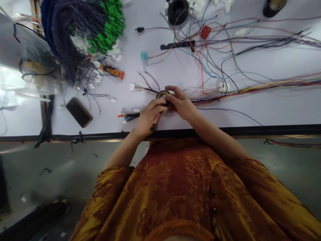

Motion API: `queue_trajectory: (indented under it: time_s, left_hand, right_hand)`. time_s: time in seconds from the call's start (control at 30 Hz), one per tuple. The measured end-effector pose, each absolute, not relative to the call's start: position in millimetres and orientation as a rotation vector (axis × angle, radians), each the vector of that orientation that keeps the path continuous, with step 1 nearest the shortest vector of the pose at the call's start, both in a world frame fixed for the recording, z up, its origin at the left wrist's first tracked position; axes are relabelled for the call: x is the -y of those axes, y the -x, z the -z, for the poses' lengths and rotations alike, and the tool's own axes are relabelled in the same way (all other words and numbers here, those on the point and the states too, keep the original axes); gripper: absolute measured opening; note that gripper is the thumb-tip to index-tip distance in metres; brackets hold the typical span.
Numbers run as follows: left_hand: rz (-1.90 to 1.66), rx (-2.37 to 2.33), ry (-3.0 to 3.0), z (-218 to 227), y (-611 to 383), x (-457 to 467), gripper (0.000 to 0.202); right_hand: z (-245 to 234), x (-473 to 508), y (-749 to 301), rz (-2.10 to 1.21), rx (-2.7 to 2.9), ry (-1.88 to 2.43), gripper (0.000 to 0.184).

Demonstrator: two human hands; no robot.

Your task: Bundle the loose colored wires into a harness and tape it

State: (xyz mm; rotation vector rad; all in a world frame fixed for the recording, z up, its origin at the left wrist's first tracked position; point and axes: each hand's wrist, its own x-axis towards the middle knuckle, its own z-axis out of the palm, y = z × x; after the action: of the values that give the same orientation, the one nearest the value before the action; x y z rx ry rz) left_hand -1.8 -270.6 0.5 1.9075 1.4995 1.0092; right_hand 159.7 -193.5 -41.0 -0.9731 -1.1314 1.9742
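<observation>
A roll of black tape [163,94] is at the wire harness [208,99], near the table's front edge. My right hand [183,103] has its fingers curled around the roll's right side. My left hand [150,115] is closed just left of it, fingertips meeting the roll's lower edge. From under the left palm sticks a slim pink-and-black handle [155,123]; its other end is hidden. Black-sleeved wire ends [131,116] emerge left of this hand, and white-tipped branches [136,87] fan out above it. The tape's contact with the wires is covered by fingers.
A dark phone-like block [79,112] lies at left, below an orange-and-black cutter [111,71] and a coiled bundle with green connectors [110,26]. Further back are a black tape roll [177,11], a black tool [177,45] and tangled loose wires [210,60].
</observation>
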Motion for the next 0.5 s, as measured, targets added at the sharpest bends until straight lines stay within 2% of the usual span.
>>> queue_trajectory:
  time_s: [0.1,0.2,0.3,0.37,0.4,0.5]
  left_hand:
    - [-1.248,-1.709,-1.516,19.5,6.9,263.8,0.024]
    - [-1.277,-1.761,-1.159,30.7,11.2,245.0,0.033]
    - [-1.206,-1.669,-1.103,21.2,11.5,231.2,0.037]
    - [-1.121,-1.622,-1.244,6.9,7.9,231.9,0.033]
    - [-1.050,-1.611,-1.399,-0.4,4.8,235.5,0.029]
    - [-0.746,-1.526,-2.014,-15.6,-6.8,252.5,0.021]
  right_hand:
    - [40.9,199.8,-164.4,-1.904,1.136,1.051,0.050]
    - [42.7,228.7,-172.6,-1.658,1.426,1.084,0.057]
    - [42.5,248.3,-177.6,-1.492,1.740,0.976,0.041]
    - [41.4,245.2,-177.0,-1.454,1.715,0.970,0.026]
    - [41.0,239.2,-175.5,-1.483,1.623,0.995,0.024]
    - [40.8,212.7,-168.8,-1.772,1.307,1.019,0.035]
